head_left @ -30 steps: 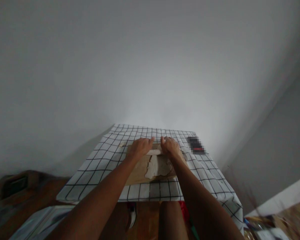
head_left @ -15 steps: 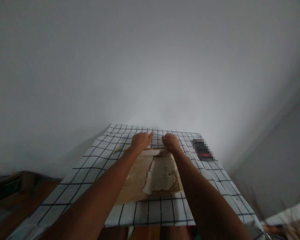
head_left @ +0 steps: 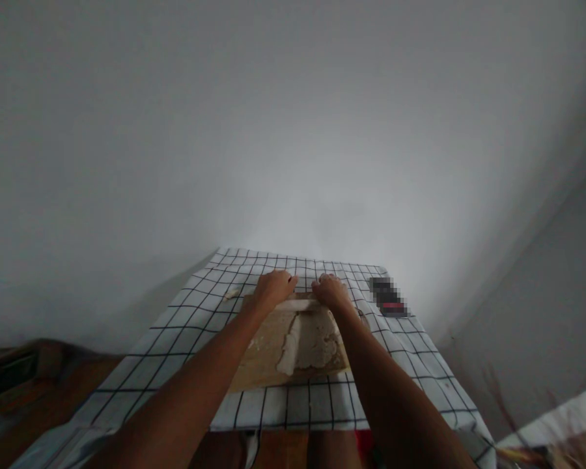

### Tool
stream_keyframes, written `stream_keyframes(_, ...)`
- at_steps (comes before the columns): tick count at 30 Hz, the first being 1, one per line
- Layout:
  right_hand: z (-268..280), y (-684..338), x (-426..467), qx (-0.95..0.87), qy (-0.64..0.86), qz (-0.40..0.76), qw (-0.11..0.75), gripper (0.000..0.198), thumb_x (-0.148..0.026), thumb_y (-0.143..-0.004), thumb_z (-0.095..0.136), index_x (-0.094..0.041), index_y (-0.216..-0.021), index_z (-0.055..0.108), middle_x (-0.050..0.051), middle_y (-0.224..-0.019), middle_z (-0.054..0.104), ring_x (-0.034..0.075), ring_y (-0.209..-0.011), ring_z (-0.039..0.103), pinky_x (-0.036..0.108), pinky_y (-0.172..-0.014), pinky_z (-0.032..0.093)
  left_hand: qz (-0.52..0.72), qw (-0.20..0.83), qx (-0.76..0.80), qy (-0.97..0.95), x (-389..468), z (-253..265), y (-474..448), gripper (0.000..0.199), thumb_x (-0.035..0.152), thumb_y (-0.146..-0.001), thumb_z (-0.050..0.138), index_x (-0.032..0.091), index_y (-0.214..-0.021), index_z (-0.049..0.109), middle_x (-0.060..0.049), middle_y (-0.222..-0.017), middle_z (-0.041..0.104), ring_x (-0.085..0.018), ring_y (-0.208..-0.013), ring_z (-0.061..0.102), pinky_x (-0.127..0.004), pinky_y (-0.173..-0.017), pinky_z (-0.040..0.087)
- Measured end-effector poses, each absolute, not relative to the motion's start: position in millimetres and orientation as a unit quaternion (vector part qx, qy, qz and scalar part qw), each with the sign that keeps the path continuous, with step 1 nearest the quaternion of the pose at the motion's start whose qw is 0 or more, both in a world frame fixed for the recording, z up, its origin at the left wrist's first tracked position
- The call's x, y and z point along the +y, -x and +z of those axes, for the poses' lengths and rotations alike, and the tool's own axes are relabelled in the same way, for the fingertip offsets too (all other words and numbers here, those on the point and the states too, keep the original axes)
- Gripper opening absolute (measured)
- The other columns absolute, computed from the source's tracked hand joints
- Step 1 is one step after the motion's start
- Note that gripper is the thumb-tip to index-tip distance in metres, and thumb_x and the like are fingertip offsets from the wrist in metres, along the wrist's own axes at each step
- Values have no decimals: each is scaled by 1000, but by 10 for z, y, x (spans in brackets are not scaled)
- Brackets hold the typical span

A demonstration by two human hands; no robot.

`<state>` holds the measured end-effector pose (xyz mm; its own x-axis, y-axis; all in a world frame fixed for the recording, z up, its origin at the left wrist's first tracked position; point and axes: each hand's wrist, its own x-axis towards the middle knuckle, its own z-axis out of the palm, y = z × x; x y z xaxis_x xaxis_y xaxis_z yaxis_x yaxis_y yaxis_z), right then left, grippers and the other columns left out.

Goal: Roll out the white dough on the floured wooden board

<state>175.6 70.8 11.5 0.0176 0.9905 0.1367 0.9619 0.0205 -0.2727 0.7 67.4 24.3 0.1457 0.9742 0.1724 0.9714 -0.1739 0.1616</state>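
A wooden board lies on the checked cloth in front of me, with a flattened sheet of pale dough on its right half. The dough's left edge looks thicker and uneven. Across the far end of the board runs a pale rolling pin. My left hand is closed over the pin's left end, and my right hand is closed over its right end. Both hands hide the ends of the pin, and my forearms cover the board's sides.
A white cloth with black grid lines covers the table, which stands against a plain wall. A small pale scrap lies left of the board. On the right is a dark, pixelated object. A brown wooden item sits low at left.
The fingers of my right hand have settled lower over the pin, and my left thumb has come down. The dough's left edge now looks more bunched. The view has shifted slightly.
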Motion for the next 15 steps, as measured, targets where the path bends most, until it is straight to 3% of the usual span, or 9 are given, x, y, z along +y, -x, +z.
stream_keyframes(5, 121, -1730, 380, -692, 702, 10, 165, 39, -40, -97, 44, -18, -116, 69, 17, -124, 67, 32, -120, 58, 46, -96, 44, 135, -14, 640, -756, 453, 177, -15, 41, 42, -100, 39, 21, -103, 74, -13, -114, 74, -27, -107, 67, -38, -89, 48)
stream_keyframes(11, 72, -1755, -42, -695, 684, -30, 221, 49, -39, -101, 40, -20, -144, 53, 16, -149, 52, 31, -135, 48, 46, -104, 39, 139, -51, 608, -780, -27, 207, -18, 33, 31, -101, 42, 22, -117, 69, -13, -125, 69, -29, -119, 59, -42, -100, 42)
stream_keyframes(15, -19, -1781, -293, -705, 669, -45, 232, 48, -41, -104, 38, -21, -145, 53, 15, -152, 50, 31, -138, 45, 48, -110, 33, 115, -43, 573, -810, -241, 195, -11, 33, 25, -99, 43, 24, -120, 68, -11, -131, 67, -31, -124, 56, -43, -103, 41)
